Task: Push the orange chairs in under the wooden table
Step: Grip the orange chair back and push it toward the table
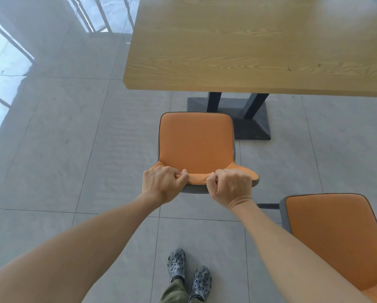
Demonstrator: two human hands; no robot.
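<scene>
Person's feet (188, 274) planted square behind the chair, braced to shove. Second orange chair (336, 241) waits near right, not yet tucked. Left hand (161, 183) and right hand (231, 185) each grip the backrest top of the middle orange chair (196, 143), fingers (224, 172) curled over the edge, one per side, likely to keep it straight. Seat sits just short of the wooden table (248, 51), aimed left of the pedestal base (248, 125).

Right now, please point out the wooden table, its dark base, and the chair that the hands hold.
wooden table (248, 47), head view, middle of the top.
dark base (252, 127), head view, flat foot plate.
held chair (196, 141), head view, orange seat cushion.
</scene>
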